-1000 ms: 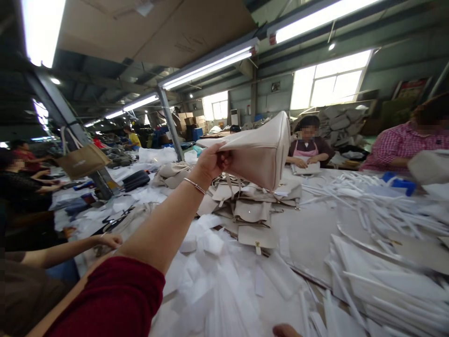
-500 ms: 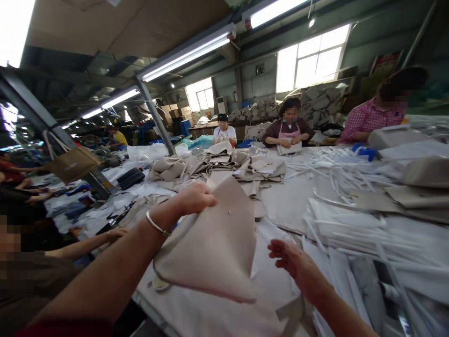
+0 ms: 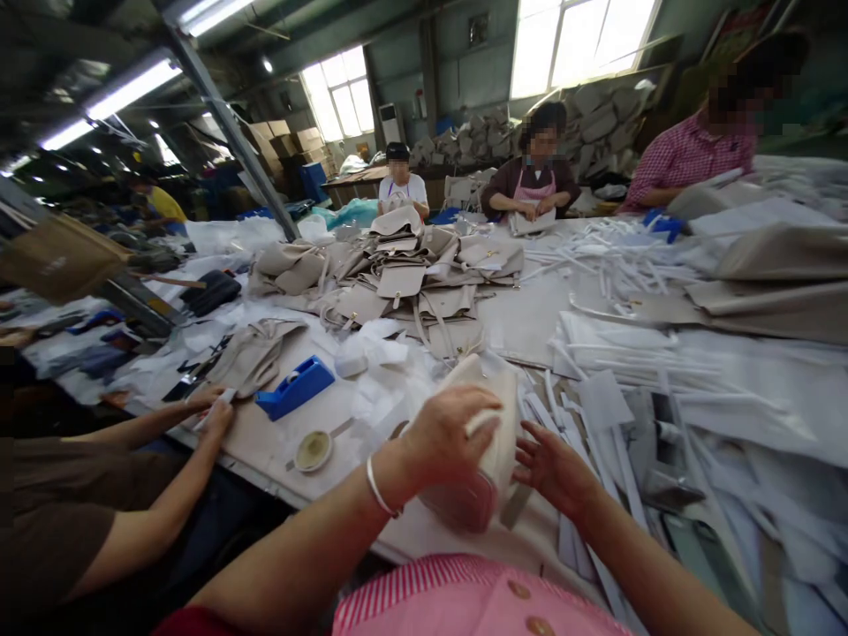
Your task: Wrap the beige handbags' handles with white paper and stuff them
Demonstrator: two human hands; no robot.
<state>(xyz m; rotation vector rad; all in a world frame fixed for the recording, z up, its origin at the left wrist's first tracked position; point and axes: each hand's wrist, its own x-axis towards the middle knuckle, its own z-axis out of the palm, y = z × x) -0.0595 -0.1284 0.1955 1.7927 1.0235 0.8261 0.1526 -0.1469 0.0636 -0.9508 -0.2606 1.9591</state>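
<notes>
A beige bag [image 3: 504,389] is tilted up at the table's near edge, in front of my pink apron. My left hand [image 3: 447,437], with a silver bangle at the wrist, curls over its near side with bent fingers, somewhat blurred. To the right of the bag is my right hand [image 3: 556,468], its fingers apart and their tips at the bag's side; whether they touch it I cannot tell. The blue tape dispenser [image 3: 296,389] and a round roll of tape [image 3: 313,451] lie to the left of my left hand.
Beyond my hands rises a heap of beige bags [image 3: 397,274]. White strips and sheets [image 3: 629,353] cover the right side of the table. A co-worker's hands [image 3: 215,411] handle a small white piece at the left. Several other people sit around the table. A grey post leans at the left.
My left hand has brought the bag down and nearer to me, and it has turned from a flat panel to a fuller shape. My right hand is now close beside it. The view has tipped down.
</notes>
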